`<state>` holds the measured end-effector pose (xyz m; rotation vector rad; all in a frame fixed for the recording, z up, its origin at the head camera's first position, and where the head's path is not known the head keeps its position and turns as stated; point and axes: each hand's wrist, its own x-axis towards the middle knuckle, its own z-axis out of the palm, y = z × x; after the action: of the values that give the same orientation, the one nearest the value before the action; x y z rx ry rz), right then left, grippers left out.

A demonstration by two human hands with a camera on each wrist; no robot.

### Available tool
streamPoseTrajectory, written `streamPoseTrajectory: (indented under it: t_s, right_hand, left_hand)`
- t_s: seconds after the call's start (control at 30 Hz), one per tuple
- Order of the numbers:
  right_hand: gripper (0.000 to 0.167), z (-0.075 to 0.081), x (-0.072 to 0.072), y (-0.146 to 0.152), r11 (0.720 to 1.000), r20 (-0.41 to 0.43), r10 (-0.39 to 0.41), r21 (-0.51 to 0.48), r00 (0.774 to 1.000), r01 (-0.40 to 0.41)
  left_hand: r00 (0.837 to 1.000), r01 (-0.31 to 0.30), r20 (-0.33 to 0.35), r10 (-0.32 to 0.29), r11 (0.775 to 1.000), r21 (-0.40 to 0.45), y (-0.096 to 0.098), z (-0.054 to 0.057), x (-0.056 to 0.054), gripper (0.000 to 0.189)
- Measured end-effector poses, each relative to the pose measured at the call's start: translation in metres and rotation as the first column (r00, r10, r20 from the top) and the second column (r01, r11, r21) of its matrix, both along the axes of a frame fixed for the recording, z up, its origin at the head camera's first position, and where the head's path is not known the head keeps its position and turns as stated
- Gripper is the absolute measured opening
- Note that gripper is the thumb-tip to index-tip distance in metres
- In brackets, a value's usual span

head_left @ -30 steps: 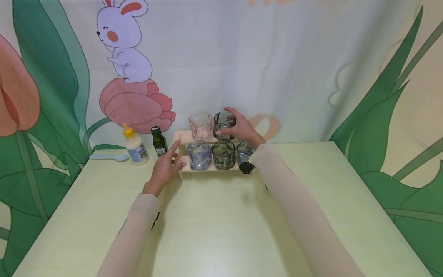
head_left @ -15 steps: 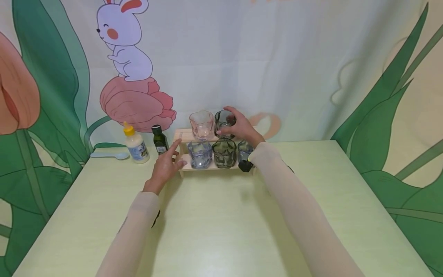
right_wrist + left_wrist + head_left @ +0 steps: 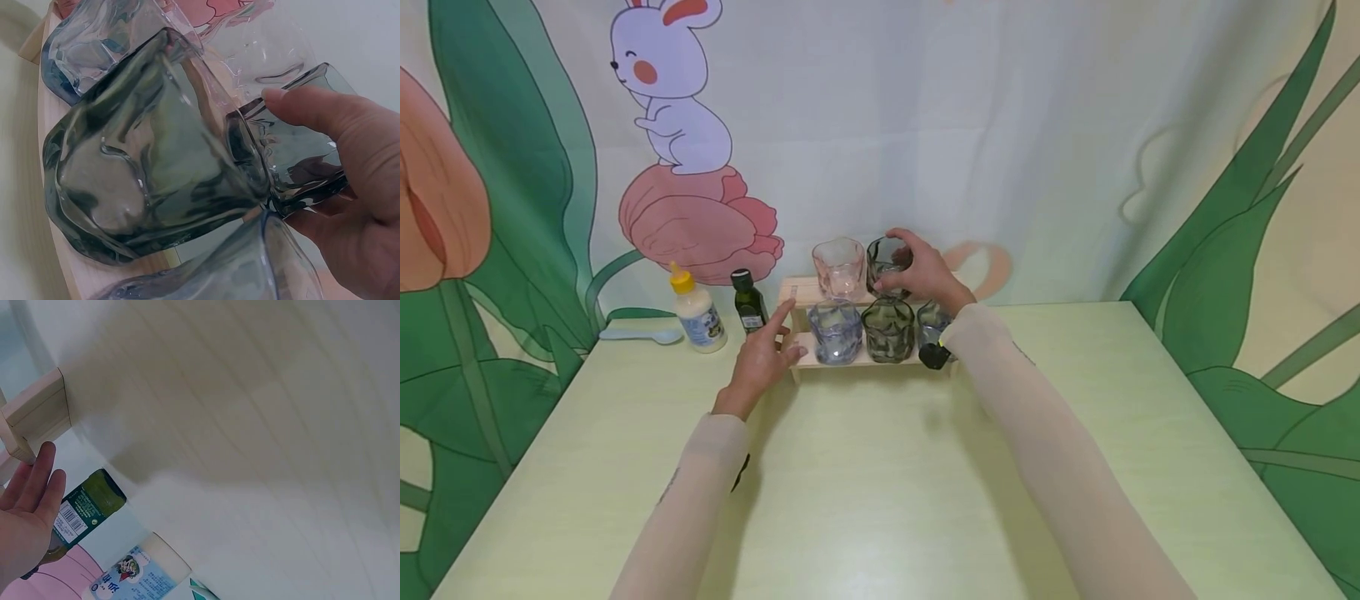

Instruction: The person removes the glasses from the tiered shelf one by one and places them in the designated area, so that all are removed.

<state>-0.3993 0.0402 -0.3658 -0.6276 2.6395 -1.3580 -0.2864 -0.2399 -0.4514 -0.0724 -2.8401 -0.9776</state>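
Note:
A two-tier wooden rack (image 3: 803,290) holds several wavy drinking glasses. On the upper tier, my right hand (image 3: 931,277) grips the dark grey glass (image 3: 878,252), thumb in front and fingers behind, beside a pink glass (image 3: 838,268). Below stand a blue glass (image 3: 836,335), a dark green glass (image 3: 889,333) and another bluish glass (image 3: 931,321), partly hidden by my right wrist. My left hand (image 3: 760,362) rests at the rack's left end with extended fingers. In the left wrist view its fingertips touch the wooden end piece (image 3: 44,406).
Left of the rack stand a dark green bottle (image 3: 748,304) with a black cap and a white bottle (image 3: 700,321) with a yellow nozzle. A pale blue spoon (image 3: 642,336) lies farther left. A printed cloth (image 3: 1037,150) hangs behind the table (image 3: 865,483).
The head view has shifted slightly. Both hands keep their places, the right on the grey glass and the left at the rack's end.

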Motion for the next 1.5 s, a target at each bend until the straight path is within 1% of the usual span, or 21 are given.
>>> streamPoseTrajectory:
  t_s: [0.27,0.57,0.73,0.83,1.0,1.2,1.33,1.5]
  right_hand:
    - [0.09,0.004,0.004,0.005,1.0,0.018,0.006,0.012,1.0,-0.006]
    - [0.089,0.014,0.005,0.015,0.999,-0.063,0.025,0.04,0.998,-0.022]
    - [0.089,0.023,0.009,0.022,0.997,-0.082,0.045,0.062,0.996,-0.04]
    - [0.089,0.028,0.012,0.03,0.996,-0.097,0.054,0.072,0.994,-0.047]
    - [0.088,0.037,0.019,0.047,0.996,-0.142,0.069,0.058,0.987,-0.061]
    - [0.084,0.044,0.033,0.07,0.996,-0.189,0.087,0.041,0.978,-0.08]
    - [0.083,0.045,0.039,0.083,0.996,-0.199,0.082,0.04,0.977,-0.075]
    - [0.082,0.042,0.047,0.101,0.997,-0.203,0.07,0.037,0.977,-0.064]
  left_hand:
    - [1.0,-0.002,0.009,0.001,1.0,0.009,0.0,-0.002,-0.001,0.085]
    - [1.0,-0.014,0.011,0.014,1.0,-0.002,-0.001,-0.002,-0.001,0.085]
    - [1.0,-0.011,0.011,0.011,1.0,0.002,-0.001,-0.003,-0.001,0.085]
    - [1.0,-0.007,0.01,0.006,1.0,0.005,-0.001,-0.004,-0.002,0.085]
    - [1.0,-0.012,0.01,0.012,1.0,-0.008,-0.002,-0.002,-0.002,0.085]
    - [1.0,-0.019,0.019,0.019,1.0,-0.011,0.0,0.0,-0.002,0.085]
    - [1.0,-0.022,0.022,0.022,1.0,-0.01,0.0,0.0,-0.002,0.085]
    - [1.0,-0.017,0.022,0.017,1.0,-0.012,0.001,0.0,-0.001,0.085]
